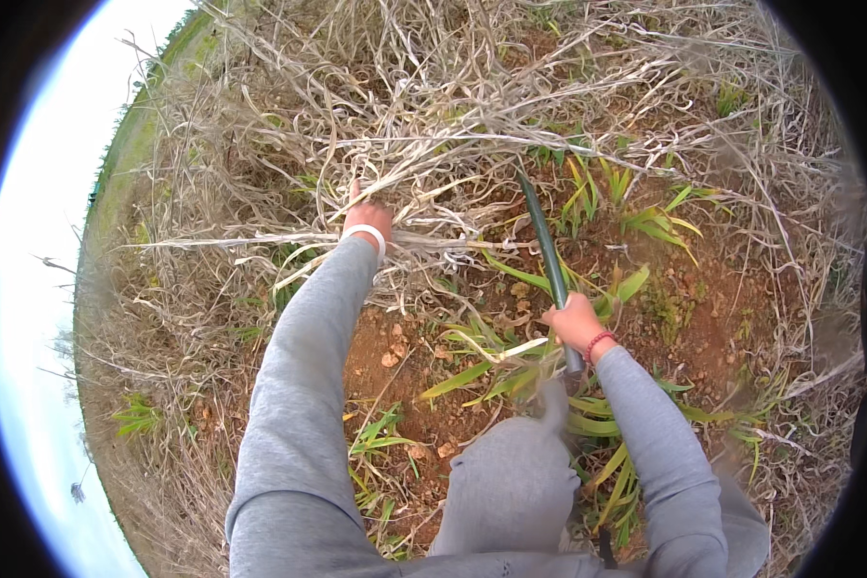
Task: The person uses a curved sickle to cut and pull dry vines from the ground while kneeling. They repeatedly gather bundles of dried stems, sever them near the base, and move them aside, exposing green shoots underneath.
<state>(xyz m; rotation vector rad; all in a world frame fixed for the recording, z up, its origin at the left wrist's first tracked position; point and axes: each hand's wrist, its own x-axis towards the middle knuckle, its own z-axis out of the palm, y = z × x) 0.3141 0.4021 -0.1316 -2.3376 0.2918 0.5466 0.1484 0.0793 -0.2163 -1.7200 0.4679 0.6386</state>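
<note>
My left hand (369,214), with a white band at the wrist, reaches into a bundle of dry grass stalks (433,188). Its fingers appear closed on the stalks, though some of them are hidden by grass. My right hand (576,323), with a red beaded bracelet at the wrist, is wrapped round a long dark green tool handle (543,231). The handle slants up and slightly left, and its far end goes into the dry grass, so any head or blade there is hidden. Its near end sticks out just below my right hand.
Tangled dry grass (645,58) covers the slope ahead and at both sides. Reddish bare soil (703,332) with small stones (391,358) shows between green leafy plants (660,223). My bent knee (506,482) is at the lower middle. Sky lies beyond the left edge.
</note>
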